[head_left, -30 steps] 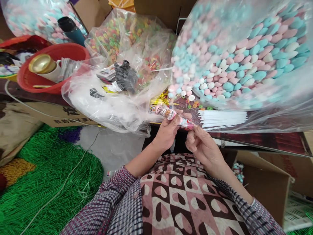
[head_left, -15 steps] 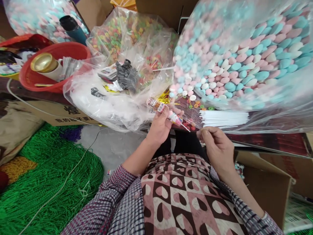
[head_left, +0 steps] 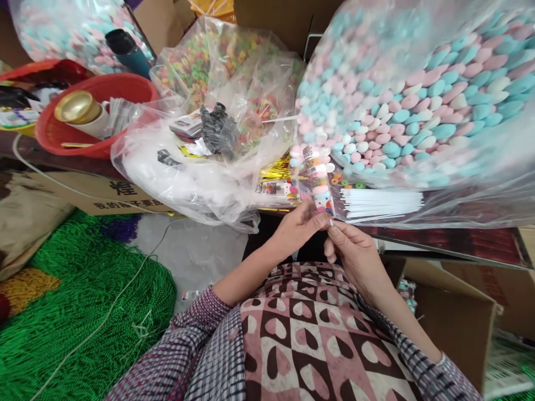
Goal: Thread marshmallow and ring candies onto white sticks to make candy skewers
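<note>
My left hand point(head_left: 298, 227) pinches the lower end of a slim clear candy tube point(head_left: 318, 179) filled with pink, white and blue sweets, holding it upright near the table edge. My right hand point(head_left: 353, 253) meets it from the right, fingertips closed on the tube's bottom end. A bundle of white sticks point(head_left: 380, 202) lies on the table just right of the tube. Behind it bulges a huge clear bag of pink, blue and white candies point(head_left: 401, 106).
A bag of coloured ring candies point(head_left: 217, 61) and a crumpled clear bag point(head_left: 188, 167) lie left of centre. A red basin point(head_left: 83, 114) holds a gold-topped cup. Green bead strings point(head_left: 75, 312) cover the floor at left. An open cardboard box point(head_left: 451, 312) stands at right.
The tube has swung from tilted leftward to upright. My right hand, apart from it half a second ago, has come back to its lower end.
</note>
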### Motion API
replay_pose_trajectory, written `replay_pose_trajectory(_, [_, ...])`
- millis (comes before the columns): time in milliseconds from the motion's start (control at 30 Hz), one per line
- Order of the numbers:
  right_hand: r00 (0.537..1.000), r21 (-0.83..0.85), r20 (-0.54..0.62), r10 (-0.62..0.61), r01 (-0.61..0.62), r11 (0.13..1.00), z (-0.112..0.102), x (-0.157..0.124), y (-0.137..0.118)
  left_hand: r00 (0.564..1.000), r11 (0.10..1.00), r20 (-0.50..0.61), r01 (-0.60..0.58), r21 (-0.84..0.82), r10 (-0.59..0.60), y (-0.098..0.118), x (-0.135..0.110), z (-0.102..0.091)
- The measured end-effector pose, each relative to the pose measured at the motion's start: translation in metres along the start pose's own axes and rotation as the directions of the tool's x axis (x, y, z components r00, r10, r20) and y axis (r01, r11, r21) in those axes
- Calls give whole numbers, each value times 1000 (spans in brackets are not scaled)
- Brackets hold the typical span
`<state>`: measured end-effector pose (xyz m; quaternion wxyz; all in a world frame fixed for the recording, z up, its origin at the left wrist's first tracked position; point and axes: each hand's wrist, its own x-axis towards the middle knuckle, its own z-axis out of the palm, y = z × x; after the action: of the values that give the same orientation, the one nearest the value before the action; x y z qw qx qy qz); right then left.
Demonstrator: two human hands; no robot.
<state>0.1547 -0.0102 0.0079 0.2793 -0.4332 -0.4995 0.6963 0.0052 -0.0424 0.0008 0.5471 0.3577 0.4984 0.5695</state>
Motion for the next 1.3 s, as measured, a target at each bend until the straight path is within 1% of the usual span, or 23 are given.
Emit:
replay_pose_trajectory(67, [1000, -26, -9, 18, -18, 999, 0, 0, 1, 997, 989, -55, -38, 140, 46, 1, -1, 0])
replay_pose_trajectory(133, [999, -44, -11, 32, -32, 998, 0, -1, 1, 990, 955, -102, -65, 289, 98, 2, 0, -1])
replay_pose_trajectory(200, [999, -48, 3, 32, -32, 998, 0, -2, 1, 983, 918, -124, -76, 389, 134, 3, 1, -3])
replay_pose_trajectory(233, [999, -51, 17, 30, -29, 998, -1, -3, 0, 982, 909, -127, -74, 410, 137, 3, 1, -3])
replay_pose_trajectory(333, [998, -80, 57, 14, -10, 997, -1, -4, -1, 987, 894, -109, -62, 444, 122, 3, 1, -4])
replay_pose_trajectory(400, [998, -105, 56, -11, 17, 994, 0, -4, -1, 986, 839, -77, -85, 537, 150, 4, 1, -2])
replay_pose_trajectory(467, [998, -128, 46, -49, 55, 990, 3, -3, -3, 978, 764, -37, -138, 630, 207, 5, 0, 0])
replay_pose_trajectory(500, [997, -139, 43, -66, 72, 988, 5, -2, -3, 972, 740, -25, -160, 653, 232, 5, 0, 0])
replay_pose_trajectory(533, [996, -146, 42, -82, 87, 985, 6, -2, -4, 970, 739, -18, -172, 651, 242, 6, 0, 0])
replay_pose_trajectory(567, [995, -152, 42, -96, 101, 983, 7, -1, -4, 973, 763, -10, -176, 621, 232, 6, 0, -1])
replay_pose_trajectory(633, [992, -163, 45, -117, 123, 979, 8, 1, -5, 985, 861, -1, -152, 486, 175, 6, -1, -5])
replay_pose_trajectory(700, [991, -185, 52, -127, 135, 973, 8, 1, -5, 993, 953, -17, -107, 282, 117, 7, 0, -10])
replay_pose_trajectory(767, [991, -207, 60, -122, 132, 969, 7, 1, -3, 993, 995, -79, -77, 67, 82, 10, 1, -13])
replay_pose_trajectory(833, [991, -218, 71, -112, 124, 968, 7, 0, 0, 991, 988, -125, -68, -141, 50, 14, 5, -13])
replay_pose_trajectory(867, [991, -222, 78, -106, 121, 967, 7, 0, 1, 992, 969, -124, -61, -238, 32, 16, 8, -11])
replay_pose_trajectory(967, [990, -234, 98, -101, 122, 965, 9, 0, 4, 997, 893, -73, -20, -449, -15, 19, 16, -3])
replay_pose_trajectory(1067, [990, -236, 103, -98, 120, 964, 10, 1, 6, 999, 850, -38, 10, -526, -36, 18, 19, 5])
replay_pose_trajectory(1167, [988, -231, 111, -105, 128, 964, 9, 2, 7, 999, 848, -14, 18, -530, -30, 16, 17, 8])
replay_pose_trajectory(1233, [987, -233, 119, -111, 137, 963, 9, 1, 7, 998, 856, 5, 57, -514, -63, 15, 15, 9])
replay_pose_trajectory(1300, [986, -231, 123, -114, 140, 963, 10, 1, 8, 993, 859, 2, 105, -501, -121, 13, 13, 11])
